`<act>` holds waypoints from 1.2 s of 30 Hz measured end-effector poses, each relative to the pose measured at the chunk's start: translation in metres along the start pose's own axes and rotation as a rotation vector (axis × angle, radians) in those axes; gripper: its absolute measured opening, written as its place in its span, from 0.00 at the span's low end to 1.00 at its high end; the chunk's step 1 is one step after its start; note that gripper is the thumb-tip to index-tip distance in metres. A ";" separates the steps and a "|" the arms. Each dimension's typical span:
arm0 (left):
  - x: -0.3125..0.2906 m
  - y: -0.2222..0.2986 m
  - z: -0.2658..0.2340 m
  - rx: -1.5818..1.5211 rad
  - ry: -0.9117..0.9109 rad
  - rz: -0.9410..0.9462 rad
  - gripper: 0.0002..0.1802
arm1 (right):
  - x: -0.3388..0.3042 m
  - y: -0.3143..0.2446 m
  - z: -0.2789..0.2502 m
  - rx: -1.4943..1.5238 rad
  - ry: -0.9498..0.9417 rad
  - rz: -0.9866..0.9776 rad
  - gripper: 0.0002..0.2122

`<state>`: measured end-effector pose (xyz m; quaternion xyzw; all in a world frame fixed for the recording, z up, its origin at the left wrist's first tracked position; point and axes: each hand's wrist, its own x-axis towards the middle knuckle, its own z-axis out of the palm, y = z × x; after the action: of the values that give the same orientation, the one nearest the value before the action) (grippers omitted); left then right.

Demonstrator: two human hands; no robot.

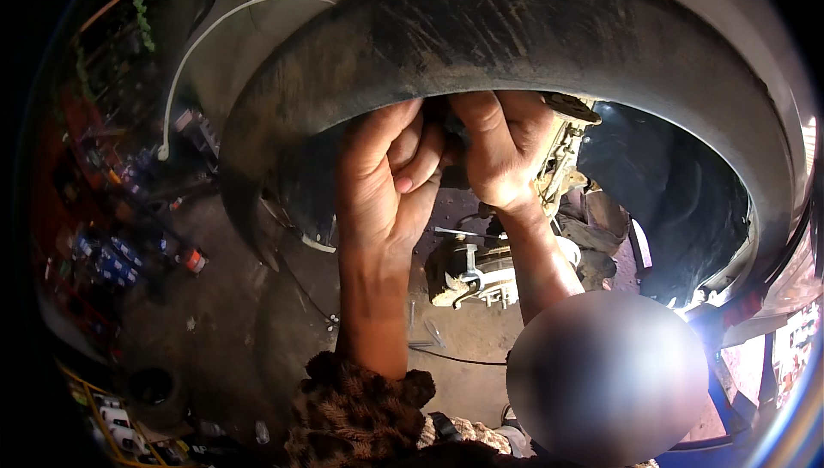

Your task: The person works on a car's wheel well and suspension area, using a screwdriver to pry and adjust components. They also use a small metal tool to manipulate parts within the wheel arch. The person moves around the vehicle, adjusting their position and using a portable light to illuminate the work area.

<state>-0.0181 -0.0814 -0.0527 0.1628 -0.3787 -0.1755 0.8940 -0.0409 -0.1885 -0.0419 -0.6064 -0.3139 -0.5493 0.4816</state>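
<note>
Both of my arms reach up into a car's wheel arch with a dark, scuffed trim (515,22). My left hand (382,155) is closed, its fingers curled inward, and the fingertips pass up behind the lower edge of the trim. Close beside it on the right, my right hand (502,146) is bent at the wrist with its fingers folded, their tips hidden behind the same edge. Whatever they grip up there cannot be made out. A dusty metal suspension part (562,155) stands right against my right hand. Below hangs the wheel hub assembly (472,275) with studs sticking out.
A dark inner liner (665,202) curves along the right of the arch. A pale cable (176,73) loops down at the left. Cans and small items (116,258) lie on the left floor, near a dark round container (153,386). A blurred patch (608,378) covers the lower right.
</note>
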 end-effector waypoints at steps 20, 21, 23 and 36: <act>0.001 -0.016 0.009 0.352 0.143 0.239 0.13 | 0.000 -0.009 -0.004 0.176 -0.093 0.184 0.13; 0.001 -0.014 0.007 0.344 0.126 0.237 0.12 | 0.000 -0.009 -0.003 0.218 -0.102 0.202 0.13; 0.003 -0.010 0.001 0.338 0.080 0.229 0.11 | -0.001 -0.010 -0.002 0.331 -0.135 0.286 0.13; 0.004 -0.008 0.007 0.495 0.183 0.179 0.15 | -0.003 -0.018 0.003 0.112 0.087 0.357 0.14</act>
<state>-0.0227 -0.0910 -0.0487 0.3575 -0.3407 0.0174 0.8694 -0.0564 -0.1790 -0.0400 -0.6003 -0.2104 -0.4627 0.6175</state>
